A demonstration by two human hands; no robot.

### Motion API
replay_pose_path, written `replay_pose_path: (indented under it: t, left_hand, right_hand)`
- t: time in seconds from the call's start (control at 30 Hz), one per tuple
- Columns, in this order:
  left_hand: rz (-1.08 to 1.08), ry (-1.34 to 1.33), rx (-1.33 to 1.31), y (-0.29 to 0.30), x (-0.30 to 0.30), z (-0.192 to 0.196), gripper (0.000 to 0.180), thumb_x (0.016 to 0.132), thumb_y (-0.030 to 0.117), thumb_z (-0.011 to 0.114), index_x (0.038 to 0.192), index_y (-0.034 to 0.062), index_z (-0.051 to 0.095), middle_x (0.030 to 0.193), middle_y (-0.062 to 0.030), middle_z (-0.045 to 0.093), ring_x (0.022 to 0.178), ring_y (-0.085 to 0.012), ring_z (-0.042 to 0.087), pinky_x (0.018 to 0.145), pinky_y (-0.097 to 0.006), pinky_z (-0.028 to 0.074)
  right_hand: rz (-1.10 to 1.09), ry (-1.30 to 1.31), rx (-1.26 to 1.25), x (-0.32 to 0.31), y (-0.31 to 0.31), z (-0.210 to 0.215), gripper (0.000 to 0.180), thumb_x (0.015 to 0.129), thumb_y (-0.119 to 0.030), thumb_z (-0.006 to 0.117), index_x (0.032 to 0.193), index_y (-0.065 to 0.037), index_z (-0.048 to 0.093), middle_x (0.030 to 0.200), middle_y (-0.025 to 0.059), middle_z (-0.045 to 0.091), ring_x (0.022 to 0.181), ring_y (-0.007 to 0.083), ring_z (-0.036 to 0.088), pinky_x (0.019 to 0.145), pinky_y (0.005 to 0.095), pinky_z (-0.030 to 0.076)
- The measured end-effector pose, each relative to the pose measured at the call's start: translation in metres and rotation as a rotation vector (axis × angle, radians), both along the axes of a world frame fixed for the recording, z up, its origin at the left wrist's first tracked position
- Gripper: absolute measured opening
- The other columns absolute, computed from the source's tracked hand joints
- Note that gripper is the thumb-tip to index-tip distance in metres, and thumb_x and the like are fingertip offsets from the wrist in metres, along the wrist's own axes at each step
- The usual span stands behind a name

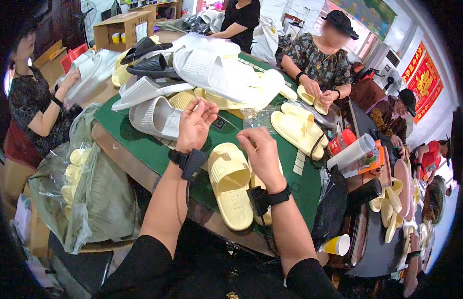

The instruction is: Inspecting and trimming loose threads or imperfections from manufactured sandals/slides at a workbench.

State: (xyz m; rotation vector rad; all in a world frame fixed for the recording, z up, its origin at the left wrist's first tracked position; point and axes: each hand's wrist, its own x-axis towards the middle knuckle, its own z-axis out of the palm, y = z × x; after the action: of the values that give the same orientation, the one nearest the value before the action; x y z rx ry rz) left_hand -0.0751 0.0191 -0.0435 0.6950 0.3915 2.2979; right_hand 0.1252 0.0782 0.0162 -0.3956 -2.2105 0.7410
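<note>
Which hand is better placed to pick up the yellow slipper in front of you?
Right. The right hand hovers directly beside the yellow slipper, nearly touching it; the left hand is raised farther back, over the grey slipper.

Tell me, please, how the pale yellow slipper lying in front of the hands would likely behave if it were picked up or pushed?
The pale yellow slipper looks thick and moulded in one piece, so it is probably light and slightly bendy, not floppy. Lying flat on its sole, it should slide, not roll. The green mat under it may add some drag.

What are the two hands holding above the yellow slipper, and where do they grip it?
Cannot be told: left hand and right hand pinch their fingertips as if on something thin, too small to identify.
</note>
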Motion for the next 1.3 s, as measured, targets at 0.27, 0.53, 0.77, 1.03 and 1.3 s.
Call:
replay_pose_path:
  t: [0.27, 0.53, 0.77, 1.03, 1.3]
  left_hand:
    - [0.073, 0.039, -0.127, 0.001, -0.001, 0.001, 0.011, 0.098, 0.014, 0.058, 0.105, 0.0069, 0.06, 0.099, -0.0115, 0.069, 0.096, -0.0227, 0.067, 0.084, -0.033, 0.054]
    - [-0.085, 1.281, -0.445, 0.006, 0.058, 0.009, 0.043, 0.089, 0.027, 0.068, 0.123, 0.0027, 0.059, 0.109, -0.0123, 0.067, 0.105, -0.0219, 0.062, 0.092, -0.034, 0.048]
    - [0.109, 2.026, -0.685, -0.017, 0.109, 0.033, 0.066, 0.079, 0.054, 0.071, 0.132, 0.0175, 0.055, 0.107, -0.0152, 0.06, 0.11, -0.0384, 0.052, 0.091, -0.049, 0.043]
    - [0.179, 2.111, -0.903, -0.032, 0.112, 0.07, 0.079, 0.077, 0.063, 0.067, 0.142, 0.0249, 0.044, 0.11, -0.0185, 0.055, 0.112, -0.0392, 0.05, 0.087, -0.055, 0.043]
    - [0.291, 1.952, -0.965, -0.018, 0.129, 0.016, 0.076, 0.077, 0.061, 0.069, 0.139, 0.0229, 0.046, 0.108, -0.0204, 0.056, 0.112, -0.0417, 0.052, 0.088, -0.055, 0.045]
  right_hand:
    - [-0.264, -0.081, 0.477, 0.052, -0.026, 0.062, 0.005, 0.078, -0.005, 0.069, 0.081, -0.005, 0.066, 0.079, 0.0074, 0.063, 0.076, 0.0281, 0.053, 0.066, 0.0397, 0.046]
    - [-0.397, 0.081, -0.29, 0.168, -0.105, 0.044, 0.011, 0.093, -0.005, 0.059, 0.087, 0.0, 0.066, 0.068, 0.0005, 0.059, 0.058, 0.0033, 0.048, 0.051, 0.0209, 0.036]
    - [-0.58, 0.059, -0.445, 0.25, -0.137, -0.036, 0.019, 0.097, -0.012, 0.057, 0.082, -0.001, 0.06, 0.065, -0.0041, 0.049, 0.055, 0.0024, 0.038, 0.049, 0.021, 0.028]
    - [-0.512, -0.068, -0.304, 0.255, -0.14, -0.068, 0.015, 0.098, -0.012, 0.058, 0.098, 0.001, 0.065, 0.078, 0.0118, 0.065, 0.064, 0.017, 0.057, 0.061, 0.03, 0.047]
    - [-0.438, -0.135, -0.163, 0.247, -0.133, -0.064, 0.018, 0.098, -0.016, 0.058, 0.099, 0.0, 0.065, 0.083, 0.0195, 0.068, 0.069, 0.0322, 0.065, 0.064, 0.0376, 0.051]
